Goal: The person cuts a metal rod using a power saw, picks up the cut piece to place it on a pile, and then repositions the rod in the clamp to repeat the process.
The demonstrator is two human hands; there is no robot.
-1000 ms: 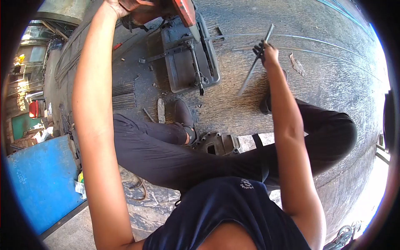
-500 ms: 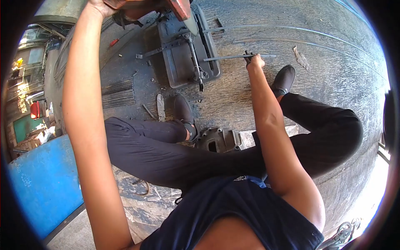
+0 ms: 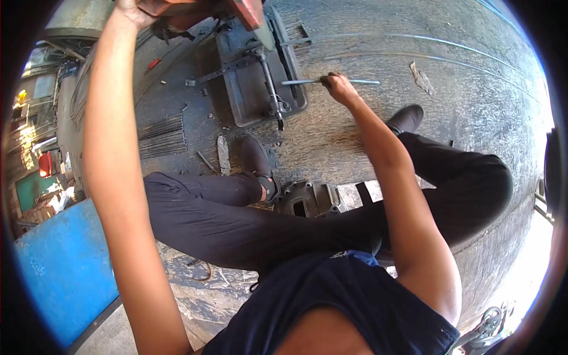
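On a grimy workshop floor, a seated person's right hand [image 3: 338, 87] is closed around a thin metal rod [image 3: 331, 81], which lies level with one end reaching onto the base of a cut-off saw [image 3: 260, 71]. The left hand [image 3: 133, 12] is raised to the saw's red upper part at the frame's top edge; its grip cannot be made out.

A thin grey metal rod [image 3: 331, 81] lay level across the floor, one end over the edge of the dark base plate of the chop saw [image 3: 260, 71]; the saw's red-orange head was raised.
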